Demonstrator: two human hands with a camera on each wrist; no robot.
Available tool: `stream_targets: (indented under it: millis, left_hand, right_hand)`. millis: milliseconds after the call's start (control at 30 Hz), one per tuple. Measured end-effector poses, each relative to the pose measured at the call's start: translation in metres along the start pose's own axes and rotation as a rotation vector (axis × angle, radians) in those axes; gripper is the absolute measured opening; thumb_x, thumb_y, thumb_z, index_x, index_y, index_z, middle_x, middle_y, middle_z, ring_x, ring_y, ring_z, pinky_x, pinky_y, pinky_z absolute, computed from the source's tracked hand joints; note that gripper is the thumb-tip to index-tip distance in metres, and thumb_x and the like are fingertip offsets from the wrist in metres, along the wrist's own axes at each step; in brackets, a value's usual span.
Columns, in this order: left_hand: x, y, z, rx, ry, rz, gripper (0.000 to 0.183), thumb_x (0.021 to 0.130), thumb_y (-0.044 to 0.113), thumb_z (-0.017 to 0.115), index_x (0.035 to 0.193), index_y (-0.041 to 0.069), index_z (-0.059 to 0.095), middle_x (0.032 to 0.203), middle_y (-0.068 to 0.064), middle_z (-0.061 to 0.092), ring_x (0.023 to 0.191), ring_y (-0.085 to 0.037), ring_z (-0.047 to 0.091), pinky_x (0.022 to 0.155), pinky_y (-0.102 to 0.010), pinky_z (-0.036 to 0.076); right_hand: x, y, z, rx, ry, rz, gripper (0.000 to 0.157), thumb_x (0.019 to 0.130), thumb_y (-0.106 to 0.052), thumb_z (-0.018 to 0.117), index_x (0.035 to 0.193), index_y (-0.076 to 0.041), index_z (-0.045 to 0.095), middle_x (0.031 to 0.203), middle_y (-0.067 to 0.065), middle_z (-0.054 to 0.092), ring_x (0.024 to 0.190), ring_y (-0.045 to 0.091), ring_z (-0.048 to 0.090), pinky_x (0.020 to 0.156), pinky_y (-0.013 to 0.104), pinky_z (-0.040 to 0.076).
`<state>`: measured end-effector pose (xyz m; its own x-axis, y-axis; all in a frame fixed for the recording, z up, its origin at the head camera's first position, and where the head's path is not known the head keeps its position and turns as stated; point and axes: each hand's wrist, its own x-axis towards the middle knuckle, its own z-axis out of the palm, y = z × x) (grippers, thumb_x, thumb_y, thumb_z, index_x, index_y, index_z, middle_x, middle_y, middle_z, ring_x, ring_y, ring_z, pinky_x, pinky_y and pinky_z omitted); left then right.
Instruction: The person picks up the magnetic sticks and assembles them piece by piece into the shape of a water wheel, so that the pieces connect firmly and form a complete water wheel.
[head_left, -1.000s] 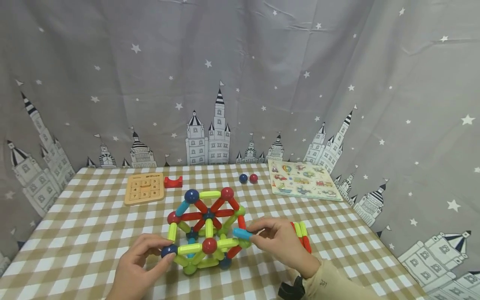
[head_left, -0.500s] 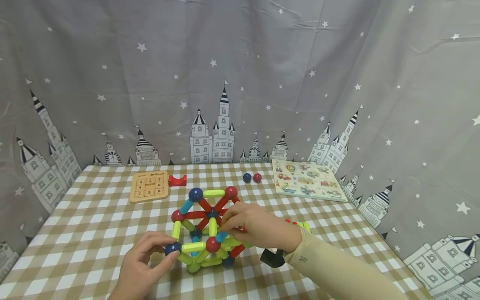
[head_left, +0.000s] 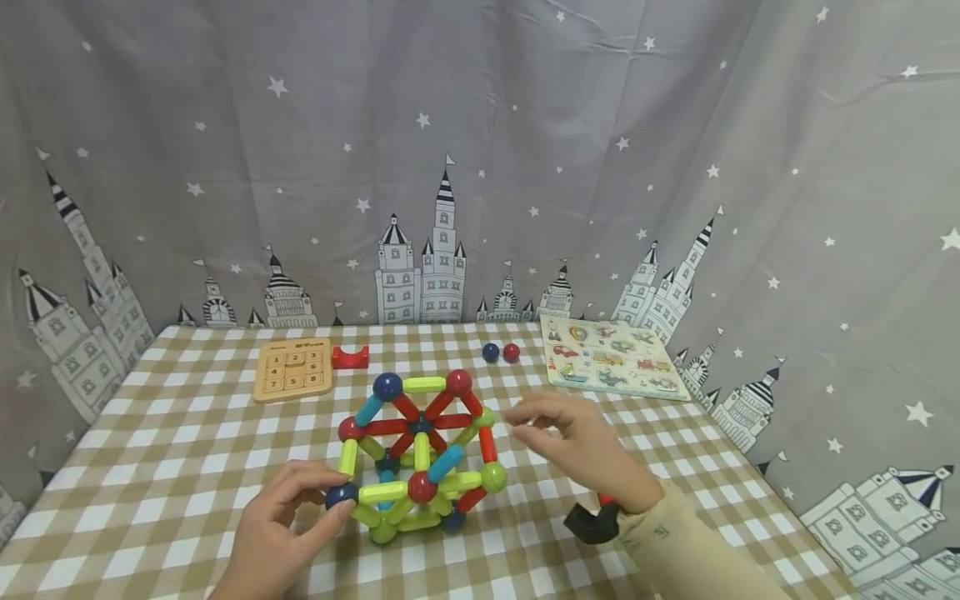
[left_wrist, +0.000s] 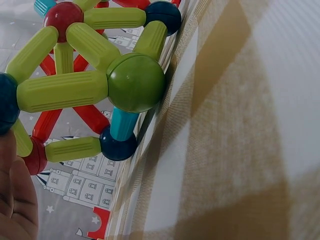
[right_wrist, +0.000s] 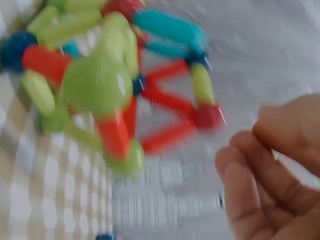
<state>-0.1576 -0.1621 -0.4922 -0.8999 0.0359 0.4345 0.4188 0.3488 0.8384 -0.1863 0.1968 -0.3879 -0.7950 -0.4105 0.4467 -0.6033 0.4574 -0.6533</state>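
A frame of magnetic balls and sticks in red, lime, dark blue and light blue stands on the table. My left hand [head_left: 281,525] pinches the dark blue ball [head_left: 341,497] at its near left corner. At the front, a red ball [head_left: 422,487] carries a light blue stick [head_left: 447,463], whose other end points up to the right, attached to nothing. My right hand [head_left: 581,437] hovers to the right of the frame, fingers loosely bent and empty. In the right wrist view, a blurred lime ball [right_wrist: 97,85] is nearest the camera.
On the checked tablecloth [head_left: 202,433] lie a wooden number puzzle [head_left: 294,369], a red curved block [head_left: 350,357], a loose dark blue ball [head_left: 491,352], a loose red ball [head_left: 511,352] and a picture board [head_left: 611,357]. My right arm mostly covers some loose sticks.
My right hand brought the light blue stick to the front red ball, let go of it there and moved off to the right. The left hand has stayed on its ball.
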Motion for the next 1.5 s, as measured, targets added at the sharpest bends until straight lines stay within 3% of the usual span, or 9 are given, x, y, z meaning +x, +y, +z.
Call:
stream_targets:
  millis: [167, 233, 300, 467, 600, 767, 967, 1167, 1500]
  left_hand:
    - [0.001, 0.0, -0.003, 0.01, 0.0, 0.015, 0.025, 0.087, 0.006, 0.083, 0.108, 0.014, 0.072, 0.108, 0.003, 0.064, 0.091, -0.01, 0.063, 0.077, -0.02, 0.057]
    - [0.001, -0.001, -0.005, 0.014, 0.009, 0.023, 0.025, 0.087, 0.006, 0.083, 0.108, 0.015, 0.072, 0.108, 0.003, 0.065, 0.092, -0.01, 0.063, 0.077, -0.019, 0.056]
    - [0.0, -0.002, -0.008, 0.015, 0.024, 0.029, 0.026, 0.086, 0.004, 0.083, 0.108, 0.014, 0.072, 0.108, 0.002, 0.065, 0.091, -0.009, 0.062, 0.077, -0.018, 0.056]
    - [-0.002, -0.004, -0.011, 0.001, 0.062, 0.027, 0.027, 0.085, 0.001, 0.082, 0.108, 0.012, 0.073, 0.108, 0.001, 0.065, 0.092, -0.01, 0.061, 0.078, -0.016, 0.055]
    - [-0.002, -0.004, -0.009, -0.007, 0.073, 0.027, 0.027, 0.085, 0.0, 0.082, 0.108, 0.012, 0.073, 0.108, 0.002, 0.064, 0.092, -0.009, 0.061, 0.077, -0.015, 0.055]
    - [-0.001, -0.002, -0.004, -0.014, 0.056, 0.03, 0.027, 0.085, 0.0, 0.082, 0.108, 0.011, 0.073, 0.108, 0.001, 0.064, 0.092, -0.01, 0.061, 0.078, -0.015, 0.055]
    - [0.001, 0.002, -0.001, 0.03, 0.026, -0.024, 0.023, 0.089, 0.01, 0.082, 0.109, 0.014, 0.072, 0.109, 0.003, 0.063, 0.092, -0.01, 0.06, 0.078, -0.016, 0.055]
    - [0.002, 0.0, 0.001, 0.029, 0.027, -0.011, 0.023, 0.087, 0.007, 0.082, 0.108, 0.013, 0.073, 0.107, 0.003, 0.063, 0.091, -0.009, 0.06, 0.077, -0.016, 0.055]
    - [0.001, -0.003, 0.005, -0.003, 0.029, -0.005, 0.025, 0.087, 0.004, 0.082, 0.108, 0.011, 0.073, 0.108, 0.002, 0.064, 0.09, -0.01, 0.061, 0.077, -0.016, 0.055]
  right_hand:
    - [-0.049, 0.026, -0.034, 0.016, 0.207, 0.433, 0.013, 0.094, -0.015, 0.077, 0.106, -0.012, 0.079, 0.109, 0.008, 0.077, 0.095, 0.015, 0.072, 0.083, 0.028, 0.058]
    - [-0.062, 0.034, -0.036, -0.066, 0.227, 0.562, 0.014, 0.091, -0.016, 0.079, 0.104, -0.01, 0.079, 0.103, 0.006, 0.078, 0.092, 0.014, 0.071, 0.079, 0.027, 0.056]
    - [-0.067, 0.037, -0.033, -0.14, 0.196, 0.634, 0.013, 0.089, -0.015, 0.079, 0.101, -0.008, 0.079, 0.097, 0.003, 0.078, 0.088, 0.012, 0.069, 0.077, 0.028, 0.055]
    - [-0.049, 0.034, -0.03, -0.237, 0.094, 0.635, 0.01, 0.088, -0.016, 0.079, 0.095, -0.01, 0.079, 0.09, -0.002, 0.077, 0.084, 0.012, 0.067, 0.078, 0.035, 0.055]
    - [-0.043, 0.037, -0.039, -0.296, 0.109, 0.644, 0.01, 0.089, -0.014, 0.077, 0.097, -0.01, 0.079, 0.093, 0.001, 0.077, 0.086, 0.013, 0.068, 0.078, 0.037, 0.056]
    - [-0.061, 0.052, -0.047, -0.37, 0.099, 0.724, 0.002, 0.083, -0.006, 0.076, 0.082, -0.005, 0.076, 0.077, 0.001, 0.071, 0.074, 0.016, 0.061, 0.067, 0.033, 0.051]
    - [-0.086, 0.071, -0.042, -0.404, 0.102, 0.866, 0.011, 0.074, -0.007, 0.077, 0.068, -0.008, 0.068, 0.066, 0.001, 0.062, 0.065, 0.018, 0.055, 0.056, 0.029, 0.043]
    - [-0.095, 0.087, -0.03, -0.377, 0.121, 0.887, 0.012, 0.075, -0.009, 0.079, 0.07, -0.009, 0.067, 0.065, 0.0, 0.061, 0.059, 0.016, 0.053, 0.052, 0.028, 0.042]
    - [-0.1, 0.096, -0.024, -0.42, 0.213, 0.844, 0.017, 0.071, -0.006, 0.076, 0.086, -0.003, 0.068, 0.075, 0.003, 0.063, 0.07, 0.019, 0.055, 0.061, 0.03, 0.044]
